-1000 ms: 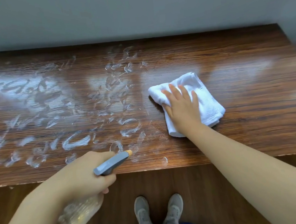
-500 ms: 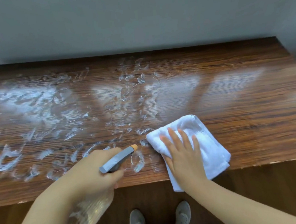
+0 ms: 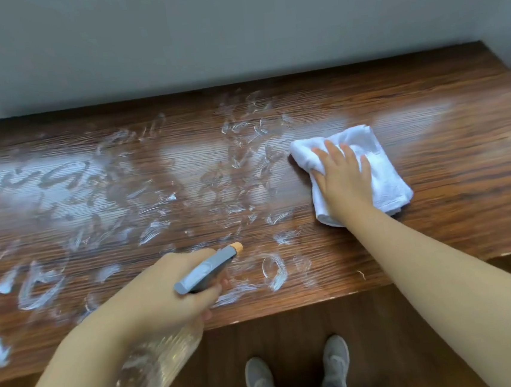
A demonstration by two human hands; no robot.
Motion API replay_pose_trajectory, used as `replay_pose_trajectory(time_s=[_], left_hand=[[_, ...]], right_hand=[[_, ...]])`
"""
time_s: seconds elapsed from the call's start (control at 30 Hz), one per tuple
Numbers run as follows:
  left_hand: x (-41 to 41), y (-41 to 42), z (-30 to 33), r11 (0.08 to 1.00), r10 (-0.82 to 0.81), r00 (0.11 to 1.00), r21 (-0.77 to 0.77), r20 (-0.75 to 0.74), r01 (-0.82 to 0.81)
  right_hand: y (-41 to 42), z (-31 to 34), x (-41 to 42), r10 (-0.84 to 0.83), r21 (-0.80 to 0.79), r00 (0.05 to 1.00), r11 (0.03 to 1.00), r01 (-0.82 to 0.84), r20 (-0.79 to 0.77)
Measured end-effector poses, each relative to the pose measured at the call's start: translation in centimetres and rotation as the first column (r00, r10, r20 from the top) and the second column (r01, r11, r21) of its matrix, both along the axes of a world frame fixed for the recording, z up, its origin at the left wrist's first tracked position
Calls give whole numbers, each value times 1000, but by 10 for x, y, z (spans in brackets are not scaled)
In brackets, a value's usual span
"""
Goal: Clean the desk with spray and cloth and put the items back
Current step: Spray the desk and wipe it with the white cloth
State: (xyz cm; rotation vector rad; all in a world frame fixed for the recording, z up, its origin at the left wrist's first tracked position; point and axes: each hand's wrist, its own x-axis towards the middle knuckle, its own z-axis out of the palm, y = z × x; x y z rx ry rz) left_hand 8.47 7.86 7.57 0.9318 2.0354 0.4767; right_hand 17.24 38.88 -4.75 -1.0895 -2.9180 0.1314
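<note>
The brown wooden desk [image 3: 454,193] is smeared with white foam streaks [image 3: 143,204] over its left and middle parts. My right hand [image 3: 345,181] presses flat, fingers spread, on a folded white cloth [image 3: 383,178] right of centre, just past the foam's right border. My left hand [image 3: 161,293] grips a clear ribbed spray bottle [image 3: 152,368] at the desk's front edge. Its grey head with an orange nozzle [image 3: 207,268] points toward the cloth. The bottle's body hangs below the desk edge.
A grey wall [image 3: 232,30] runs along the back of the desk. Dark wooden floor [image 3: 385,321] lies in front, with my two grey shoes [image 3: 300,376] on it. The desk's right third shows no foam.
My right hand slid the cloth from mid-desk to the front edge, then back away to mid-depth. The left hand with the bottle stayed near the front edge.
</note>
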Motion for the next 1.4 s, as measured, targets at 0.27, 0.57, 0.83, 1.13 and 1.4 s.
replay_pose_trajectory(time_s=[0.27,0.57,0.83,1.13,1.4], left_hand=[[-2,-8,3,999,9,998,38,59,-11],[10,4,2,998,22,994,50,107,-28],[11,5,1,997,57,992,46,117,-63],[14,-1,2,994,84,992,55,94,-89],[22,4,4,994,80,993,71,90,-86]], right_hand=[[-31,-2,87,-5,-1,1000,1000,5,-30],[-96,-11,95,109,90,992,991,-103,-67],[-36,-7,51,177,31,984,984,-176,-34],[8,-3,45,51,5,999,999,-51,-3],[-60,-5,114,118,48,990,992,-114,-77]])
